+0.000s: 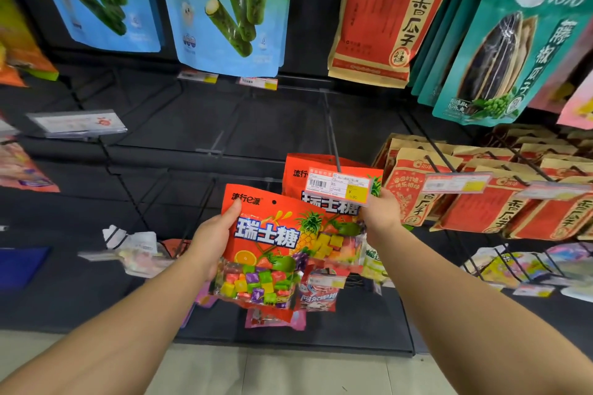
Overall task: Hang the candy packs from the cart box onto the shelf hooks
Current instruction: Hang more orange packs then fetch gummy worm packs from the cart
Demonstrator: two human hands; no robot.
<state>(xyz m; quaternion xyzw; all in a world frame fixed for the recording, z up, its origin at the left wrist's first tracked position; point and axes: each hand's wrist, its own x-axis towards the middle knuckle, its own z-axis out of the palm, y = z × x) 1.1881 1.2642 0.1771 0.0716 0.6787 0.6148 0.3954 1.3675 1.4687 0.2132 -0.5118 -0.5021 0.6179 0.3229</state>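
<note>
Red candy pack point(272, 244) sits in the left hand point(211, 240), thumb curled over its top-left corner, fingers behind, punched hole near the top edge uncovered. Right hand point(380, 212) is up at a second pack point(324, 189), which looks already threaded on the hook point(332, 141); fingers curl round that pack's right edge just under the price tag point(339, 187), though whether they pinch the pack or only steady it is hard to tell. Step in hand, as I read it: hanging, one pack on, next one staged in front and lower. Cart box not in view. Next move probably calls for lifting the held pack until its hole lines up with the hook tip, which sits behind the tag, then pushing it back along the wire; the tag likely needs tipping up or the pack slipped under it. Room: dark shelf back to the left of the hook is bare, several wire hooks there carry nothing, so the left side is open for swinging in. Right side is tight, seed bags point(449, 199) hang just beside the hooked pack. Below, more small packs point(317, 289) hang close under the held one, so dropping low risks snagging them.
</note>
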